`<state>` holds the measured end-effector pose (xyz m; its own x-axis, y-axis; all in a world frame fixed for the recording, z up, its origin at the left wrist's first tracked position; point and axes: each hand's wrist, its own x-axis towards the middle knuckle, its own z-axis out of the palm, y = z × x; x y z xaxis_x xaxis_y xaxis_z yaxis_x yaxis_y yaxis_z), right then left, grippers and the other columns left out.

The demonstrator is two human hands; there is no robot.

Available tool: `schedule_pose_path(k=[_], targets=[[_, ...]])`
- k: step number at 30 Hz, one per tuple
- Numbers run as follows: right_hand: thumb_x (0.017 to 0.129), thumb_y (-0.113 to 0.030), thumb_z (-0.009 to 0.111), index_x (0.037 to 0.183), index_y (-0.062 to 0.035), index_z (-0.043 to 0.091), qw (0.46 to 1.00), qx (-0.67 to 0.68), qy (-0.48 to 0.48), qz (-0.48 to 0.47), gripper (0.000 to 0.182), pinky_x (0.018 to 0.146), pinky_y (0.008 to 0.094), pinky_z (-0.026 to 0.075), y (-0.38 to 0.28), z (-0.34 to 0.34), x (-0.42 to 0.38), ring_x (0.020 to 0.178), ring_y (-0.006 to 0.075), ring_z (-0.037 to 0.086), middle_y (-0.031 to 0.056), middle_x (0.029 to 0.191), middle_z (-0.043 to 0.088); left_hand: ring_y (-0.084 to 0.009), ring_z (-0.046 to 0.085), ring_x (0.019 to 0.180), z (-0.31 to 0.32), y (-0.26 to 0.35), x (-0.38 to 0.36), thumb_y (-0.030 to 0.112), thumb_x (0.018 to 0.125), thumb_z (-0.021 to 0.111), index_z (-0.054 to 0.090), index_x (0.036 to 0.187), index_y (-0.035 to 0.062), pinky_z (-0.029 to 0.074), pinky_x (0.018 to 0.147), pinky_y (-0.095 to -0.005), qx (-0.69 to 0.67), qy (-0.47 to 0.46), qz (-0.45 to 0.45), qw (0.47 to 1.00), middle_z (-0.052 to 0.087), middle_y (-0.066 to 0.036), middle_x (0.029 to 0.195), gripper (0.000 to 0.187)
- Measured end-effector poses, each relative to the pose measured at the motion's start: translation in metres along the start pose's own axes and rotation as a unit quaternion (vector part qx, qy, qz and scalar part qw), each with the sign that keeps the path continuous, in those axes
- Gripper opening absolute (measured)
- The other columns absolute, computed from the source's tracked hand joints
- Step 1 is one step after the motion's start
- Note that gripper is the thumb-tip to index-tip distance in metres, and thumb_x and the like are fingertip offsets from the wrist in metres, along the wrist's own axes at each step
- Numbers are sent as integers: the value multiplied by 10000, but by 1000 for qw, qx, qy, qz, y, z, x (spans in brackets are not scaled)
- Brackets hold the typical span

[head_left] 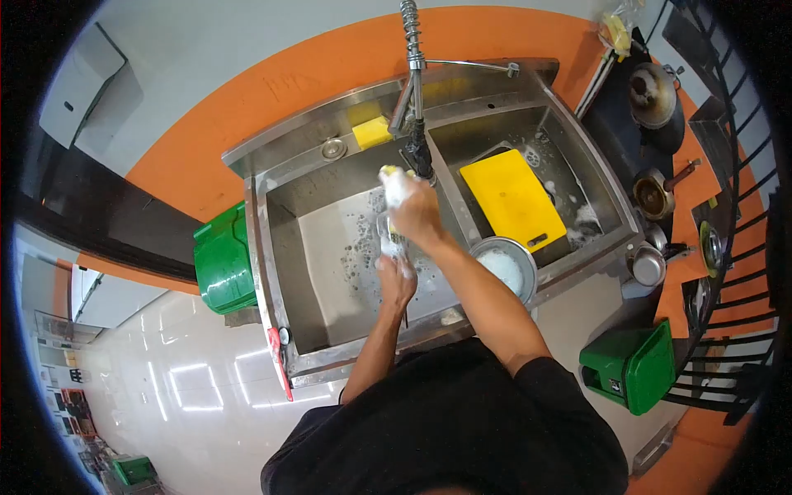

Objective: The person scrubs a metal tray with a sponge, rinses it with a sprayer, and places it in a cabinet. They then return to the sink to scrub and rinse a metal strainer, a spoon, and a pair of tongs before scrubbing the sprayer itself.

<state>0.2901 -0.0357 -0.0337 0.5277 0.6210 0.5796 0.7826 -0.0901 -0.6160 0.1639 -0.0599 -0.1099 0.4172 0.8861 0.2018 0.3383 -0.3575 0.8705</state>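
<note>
Both hands are over the left basin of the steel sink (326, 307). My right hand (419, 216) is closed around a foamy sponge (396, 188), its yellow edge showing at the top. Just below, my left hand (398, 279) grips a foam-covered utensil (391, 239) whose kind I cannot tell. A thin dark end sticks out beneath the left wrist. White suds coat the fingers of both hands, and drops and bubbles dot the basin floor. The spring-neck faucet (417, 99) hangs right behind the right hand.
A yellow cutting board (513, 198) lies in the right basin. On the divider's near end sits a bowl of sudsy water (505, 266). A yellow sponge (372, 133) rests on the back ledge. Green bins (224, 260) flank the sink; pans (653, 194) stand at right.
</note>
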Motion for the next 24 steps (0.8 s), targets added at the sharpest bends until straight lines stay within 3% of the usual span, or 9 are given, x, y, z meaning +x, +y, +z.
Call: schedule_pose_path(k=[2, 5, 9, 11, 16, 18, 20, 22, 24], targets=[[875, -166, 605, 977, -73, 637, 999, 12, 43, -20, 142, 527, 411, 478, 21, 15, 1, 585, 297, 628, 106, 706, 641, -461, 571, 635, -4, -13, 6, 120, 869, 514, 554, 793, -58, 412, 552, -528, 21, -26, 88, 996, 576, -265, 669, 197], [950, -324, 595, 963, -93, 629, 838, 455, -12, 302, 234, 444, 261, 433, 23, 6, 4, 531, 79, 538, -11, 728, 558, -472, 588, 754, -15, -16, 6, 79, 856, 531, 576, 878, -64, 449, 632, -514, 111, -25, 150, 982, 606, -284, 801, 152], [922, -210, 587, 897, -57, 668, 784, 522, 21, 336, 175, 591, 323, 527, 19, 10, -6, 649, 187, 649, 62, 683, 633, -457, 589, 704, -23, 4, 9, 46, 833, 548, 576, 847, -68, 444, 590, -512, 69, -41, 38, 996, 596, -278, 748, 119], [888, -165, 573, 1003, -44, 659, 994, 58, -71, -64, 188, 677, 380, 542, 20, 12, -26, 820, 311, 676, 164, 840, 684, -473, 574, 646, -14, -5, 8, -9, 794, 526, 566, 808, -62, 442, 569, -522, 42, -42, 122, 991, 573, -275, 669, 68], [887, -206, 588, 990, -46, 629, 999, 18, 28, -3, 195, 646, 396, 537, 45, 19, -15, 696, 339, 654, 158, 769, 647, -458, 572, 615, -16, -12, -4, 47, 840, 542, 570, 822, -56, 444, 559, -505, 44, -76, 62, 994, 583, -251, 659, 108], [961, -346, 537, 960, -59, 607, 802, 393, -22, 450, 295, 590, 399, 537, 38, -10, 7, 582, 275, 619, 71, 714, 599, -423, 584, 584, -22, -9, -7, 84, 875, 551, 573, 825, -52, 445, 546, -489, 41, -86, 71, 993, 595, -221, 642, 146], [985, -466, 473, 965, -69, 582, 801, 435, 14, 411, 412, 631, 390, 543, 43, -3, 4, 634, 205, 602, 16, 726, 548, -324, 609, 571, -20, -8, 1, 204, 932, 541, 612, 877, -20, 460, 533, -448, -109, -88, -83, 987, 618, -140, 643, 241], [954, -353, 555, 1016, -63, 573, 935, 307, -44, 172, 297, 699, 363, 538, 44, 5, -16, 734, 210, 619, 17, 759, 560, -230, 610, 578, -20, -22, 14, 322, 967, 511, 631, 979, 20, 471, 525, -397, -309, -132, -216, 917, 628, -62, 676, 325], [846, -171, 633, 1065, -48, 627, 945, 316, -75, -37, 252, 678, 392, 539, 23, 11, -47, 687, 299, 657, 159, 868, 658, -169, 603, 590, -11, -19, 22, 400, 983, 484, 636, 1064, 50, 478, 522, -360, -450, -176, -288, 827, 631, -11, 709, 390]])
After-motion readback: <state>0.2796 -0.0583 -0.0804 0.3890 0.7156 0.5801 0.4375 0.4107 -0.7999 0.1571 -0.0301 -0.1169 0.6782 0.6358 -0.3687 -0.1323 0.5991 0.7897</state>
